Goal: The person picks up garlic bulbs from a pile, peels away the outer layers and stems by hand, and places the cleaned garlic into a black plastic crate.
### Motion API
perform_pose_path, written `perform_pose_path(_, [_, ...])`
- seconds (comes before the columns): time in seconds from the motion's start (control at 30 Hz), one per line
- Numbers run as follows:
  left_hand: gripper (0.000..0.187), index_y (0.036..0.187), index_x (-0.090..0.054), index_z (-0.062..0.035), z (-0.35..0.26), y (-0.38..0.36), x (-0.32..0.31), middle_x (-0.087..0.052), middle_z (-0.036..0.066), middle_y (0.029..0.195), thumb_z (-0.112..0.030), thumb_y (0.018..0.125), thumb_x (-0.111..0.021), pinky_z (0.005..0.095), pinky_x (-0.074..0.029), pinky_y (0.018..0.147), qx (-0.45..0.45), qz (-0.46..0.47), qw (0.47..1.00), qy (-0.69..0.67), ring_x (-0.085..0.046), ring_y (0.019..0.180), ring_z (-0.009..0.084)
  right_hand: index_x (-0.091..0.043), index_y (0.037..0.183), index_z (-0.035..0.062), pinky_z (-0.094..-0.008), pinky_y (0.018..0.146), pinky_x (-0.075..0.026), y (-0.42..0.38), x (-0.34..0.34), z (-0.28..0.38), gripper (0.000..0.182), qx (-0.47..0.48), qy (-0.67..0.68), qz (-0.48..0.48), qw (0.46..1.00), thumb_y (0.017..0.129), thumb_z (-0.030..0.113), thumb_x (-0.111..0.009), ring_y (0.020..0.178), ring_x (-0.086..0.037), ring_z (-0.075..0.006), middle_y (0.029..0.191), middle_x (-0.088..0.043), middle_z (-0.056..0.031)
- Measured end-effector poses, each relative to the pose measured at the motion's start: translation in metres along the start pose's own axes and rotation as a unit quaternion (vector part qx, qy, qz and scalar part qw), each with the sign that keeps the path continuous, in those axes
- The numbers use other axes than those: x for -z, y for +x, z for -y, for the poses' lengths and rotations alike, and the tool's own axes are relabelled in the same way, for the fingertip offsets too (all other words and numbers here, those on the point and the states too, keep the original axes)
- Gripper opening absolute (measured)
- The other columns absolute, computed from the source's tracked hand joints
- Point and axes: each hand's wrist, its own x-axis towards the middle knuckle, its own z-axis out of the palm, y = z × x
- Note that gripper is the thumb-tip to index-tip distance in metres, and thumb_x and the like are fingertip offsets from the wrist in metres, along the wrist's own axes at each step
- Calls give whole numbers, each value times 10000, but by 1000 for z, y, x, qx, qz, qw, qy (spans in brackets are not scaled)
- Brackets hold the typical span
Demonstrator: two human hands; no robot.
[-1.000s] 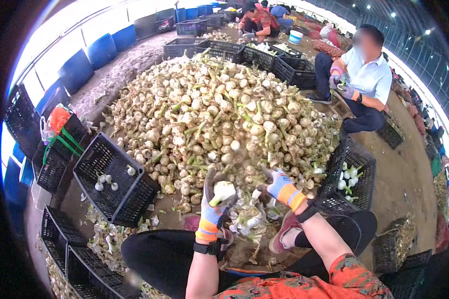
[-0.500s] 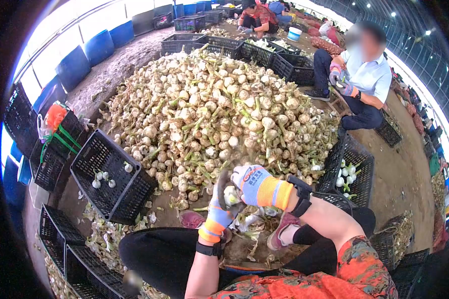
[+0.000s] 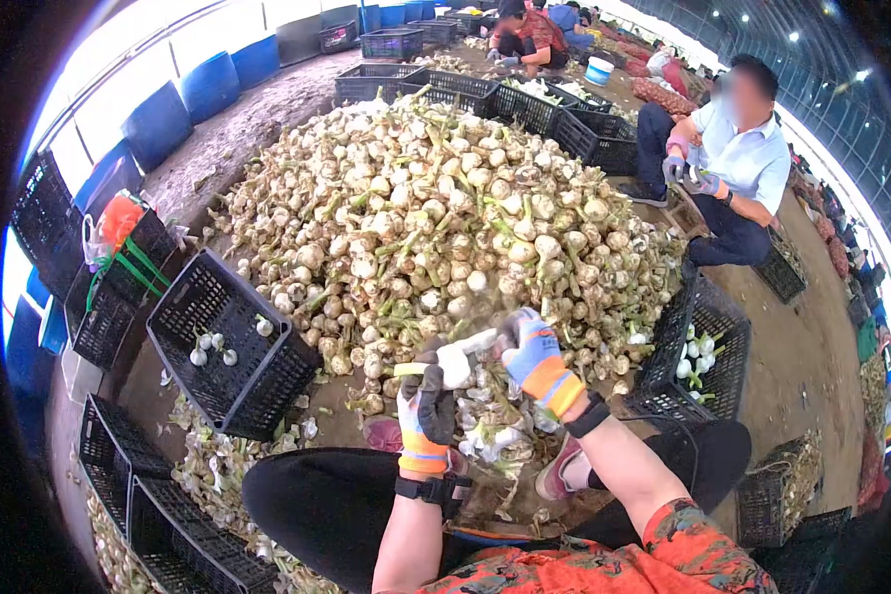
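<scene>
In the head view my left hand, in a grey, blue and orange work glove, is closed around a garlic bulb, its pale green stem sticking out to the left. My right hand, gloved alike, is closed on a strip of white garlic skin that stretches from the bulb. Its fingertips are partly hidden and slightly blurred. Just beyond both hands rises a large heap of unpeeled garlic. Torn white skins lie on the ground below, between my shoes.
A tilted black crate at left holds several white bulbs. Another black crate at right has peeled garlic with green stems. A co-worker sits at the right of the heap. More crates line its back.
My right hand has moved away to the right from the bulb, and a white strip of skin now stretches between the hands. My left hand has turned, showing its dark palm side.
</scene>
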Motion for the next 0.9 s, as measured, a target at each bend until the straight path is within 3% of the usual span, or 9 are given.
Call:
perform_pose_path(0.27, [371,1240,-440,-89,9,14,19,-527,111,1181,-233,905,-508,438,-423,940,16,54,989,-135,-529,1064,219,-584,1051,14,-417,818,-469,-43,-43,-86,387,-297,192,261,898,747,253,-602,990,-572,-323,1083,-584,-192])
perform_pose_path(0.37, [402,1289,-392,-43,28,10,40,-484,113,1243,-206,925,-444,347,-397,948,53,93,987,123,-489,1116,224,-596,1063,26,-376,782,-491,-63,-20,-38,271,-378,761,199,488,809,109,-548,955,-591,-252,1005,-626,-91])
perform_pose_path(0.43, [415,1313,-375,-19,49,12,59,-461,133,1276,-167,927,-398,372,-366,975,185,121,975,-20,-458,1149,228,-583,1059,26,-322,771,-486,-75,-73,-62,273,-56,445,92,889,788,53,-566,917,-590,-214,965,-625,-69])
perform_pose_path(0.47, [415,1313,-375,-19,53,13,44,-461,133,1276,-167,927,-398,372,-366,975,209,142,967,-22,-458,1149,228,-571,1054,32,-322,757,-484,-74,-92,-106,289,-110,521,69,844,766,47,-591,900,-582,-197,971,-617,-63])
perform_pose_path(0.57, [463,1329,-352,-38,20,-2,-2,-365,121,1355,-281,936,-388,363,-294,1010,36,104,958,265,-377,1224,250,-570,941,43,-321,718,-497,-56,3,-113,171,-66,938,-47,337,798,135,-553,852,-601,-210,926,-629,-75])
perform_pose_path(0.7, [382,1223,-468,5,13,-5,-30,-529,122,1154,-151,881,-536,309,-470,816,12,37,957,287,-548,969,188,-569,1086,39,-413,792,-519,-66,86,-145,339,-76,893,-327,300,886,285,-451,928,-612,-278,1063,-618,-132])
perform_pose_path(0.77, [354,1193,-486,23,25,-10,-33,-566,119,1095,-85,862,-548,293,-492,764,17,119,929,350,-585,867,178,-536,1154,36,-404,844,-489,-64,66,-129,380,-89,867,-214,441,904,302,-429,957,-597,-282,1119,-594,-129])
perform_pose_path(0.8, [334,1169,-504,30,39,-12,-30,-595,109,1046,-43,846,-553,277,-498,732,30,139,925,351,-600,809,167,-526,1163,32,-377,870,-471,-72,46,-113,385,-154,970,-94,161,917,306,-412,961,-593,-268,1106,-598,-119])
perform_pose_path(0.9, [368,1149,-539,44,57,-21,-25,-606,91,1065,95,789,-485,286,-474,823,-31,199,915,349,-589,921,167,-518,1136,20,-312,887,-444,-93,-10,-41,373,-189,880,78,429,940,310,-389,916,-592,-210,1009,-617,-89])
